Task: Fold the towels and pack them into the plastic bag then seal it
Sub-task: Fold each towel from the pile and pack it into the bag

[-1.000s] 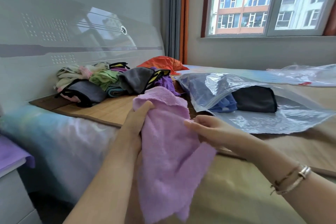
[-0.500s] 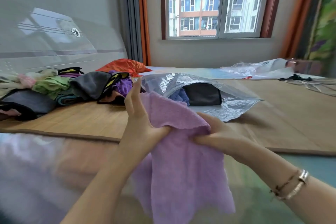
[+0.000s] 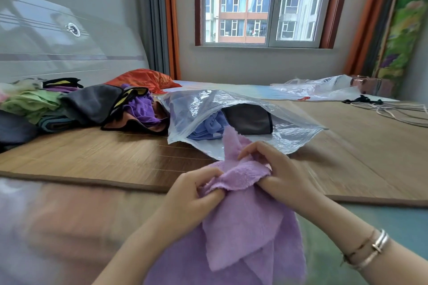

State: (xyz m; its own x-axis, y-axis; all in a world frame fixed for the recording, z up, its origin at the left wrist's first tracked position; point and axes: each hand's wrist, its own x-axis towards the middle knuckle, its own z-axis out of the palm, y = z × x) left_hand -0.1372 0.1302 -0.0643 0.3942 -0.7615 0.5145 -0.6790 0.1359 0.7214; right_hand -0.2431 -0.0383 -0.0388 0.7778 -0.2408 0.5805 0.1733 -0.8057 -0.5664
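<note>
Hands, left (image 3: 196, 188) and right (image 3: 281, 170), pinch lilac towel (image 3: 245, 222) edge.

Soft daylight from the window (image 3: 259, 4); left foreground smeared, perhaps motion blur; edges bowed.

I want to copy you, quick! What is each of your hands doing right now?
Left hand: closed, gripping the fluffy lilac towel at its top edge.
Right hand: closed, pinching the same towel.

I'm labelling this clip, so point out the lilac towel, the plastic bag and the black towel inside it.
lilac towel (image 3: 245, 222), head view, hanging middle.
plastic bag (image 3: 203, 104), head view, raised upper sheet.
black towel (image 3: 249, 119), head view, folded face.
</note>
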